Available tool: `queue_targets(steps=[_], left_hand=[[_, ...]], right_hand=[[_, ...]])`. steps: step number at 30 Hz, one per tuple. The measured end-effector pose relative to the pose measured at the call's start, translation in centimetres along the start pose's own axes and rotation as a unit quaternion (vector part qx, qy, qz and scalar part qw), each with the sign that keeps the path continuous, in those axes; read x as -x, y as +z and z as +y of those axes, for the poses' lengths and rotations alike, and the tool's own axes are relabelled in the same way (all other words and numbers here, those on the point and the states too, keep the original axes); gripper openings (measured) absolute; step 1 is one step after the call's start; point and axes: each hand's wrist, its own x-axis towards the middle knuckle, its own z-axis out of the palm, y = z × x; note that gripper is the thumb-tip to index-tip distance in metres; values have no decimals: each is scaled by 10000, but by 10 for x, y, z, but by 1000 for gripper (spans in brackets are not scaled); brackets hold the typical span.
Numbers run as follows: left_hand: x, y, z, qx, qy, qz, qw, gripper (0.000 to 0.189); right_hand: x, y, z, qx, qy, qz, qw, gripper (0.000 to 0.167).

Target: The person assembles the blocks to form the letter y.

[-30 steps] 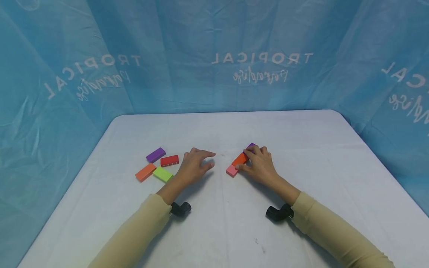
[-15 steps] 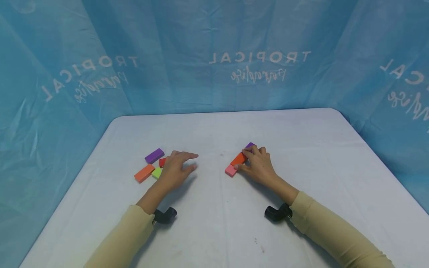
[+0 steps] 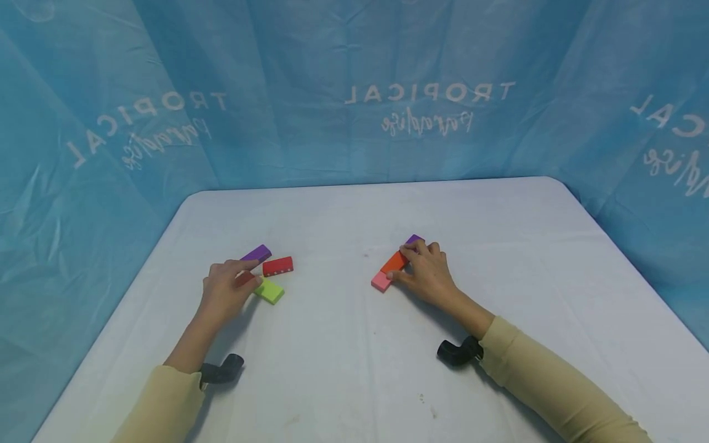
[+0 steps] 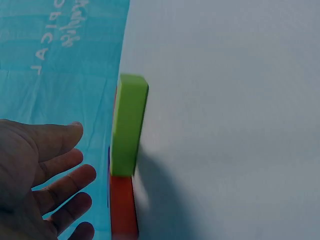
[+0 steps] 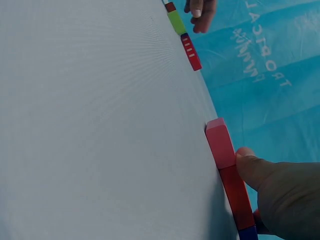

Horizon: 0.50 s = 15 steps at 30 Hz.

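My right hand [image 3: 429, 271] pinches the orange block [image 3: 394, 261] in a short row on the table. A pink block [image 3: 381, 282] meets its near end and a purple block [image 3: 413, 239] its far end, partly behind the fingers. In the right wrist view the thumb [image 5: 250, 167] presses near the pink-orange joint. My left hand [image 3: 224, 292], thumb and fingers apart, hovers over a second orange block [image 4: 123, 207], mostly hidden by it in the head view. Close by lie a lime-green block [image 3: 270, 291], a red block [image 3: 278, 266] with white dots and another purple block [image 3: 258, 253].
A white cloth covers the table [image 3: 332, 369]. Blue printed curtain [image 3: 277, 141] hangs behind and along both sides. Black camera mounts [image 3: 221, 369] sit at the wrists, near the tan sleeves [image 3: 160, 406].
My left hand has moved left from the middle of the table to the loose blocks, uncovering the red and green ones and covering the orange one. The right hand keeps its place on the row.
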Motion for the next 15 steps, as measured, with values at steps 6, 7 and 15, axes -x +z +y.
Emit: queue_targets(steps=[6, 7, 15], left_hand=[[3, -6, -16, -105, -393, -92, 9991, 46], [4, -6, -18, -130, -413, -115, 9990, 46], [5, -8, -30, -194, -520, -33, 9985, 47]], right_hand=[[0, 0, 0, 30, 17, -8, 10000, 68], [0, 0, 0, 40, 15, -2, 10000, 68], [0, 0, 0, 35, 21, 3, 10000, 69]])
